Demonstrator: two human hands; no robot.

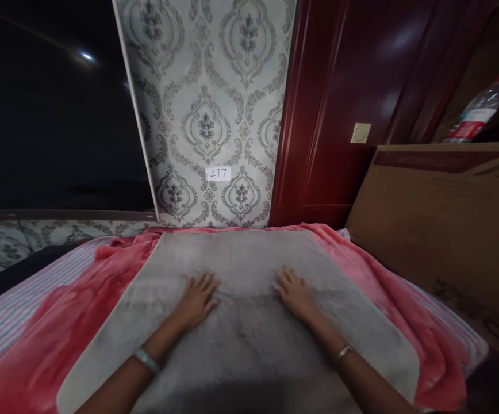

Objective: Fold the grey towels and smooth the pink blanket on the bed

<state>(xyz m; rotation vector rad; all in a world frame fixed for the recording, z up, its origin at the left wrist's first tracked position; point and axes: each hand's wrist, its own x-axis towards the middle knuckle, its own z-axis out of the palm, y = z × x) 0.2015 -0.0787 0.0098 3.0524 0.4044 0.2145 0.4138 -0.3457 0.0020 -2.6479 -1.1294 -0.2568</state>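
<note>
A grey plush mat [241, 339] with rounded corners lies spread out over a pink blanket [77, 305]. Fingers spread, my left hand [195, 302] rests flat on the mat, left of its middle. My right hand [295, 292] also lies open on the mat, a short way to the right, with the fingers pointing toward the far edge. Neither hand holds anything. Faint creases and darker patches show in the pile between and below the hands.
Beneath the blanket is a striped sheet [55, 276]. A large cardboard box [443, 230] stands at the right, with a red-capped plastic bottle [480, 115] on top. Behind are patterned wallpaper [206, 75], a dark red door [340, 75] and a big black screen [51, 115] at left.
</note>
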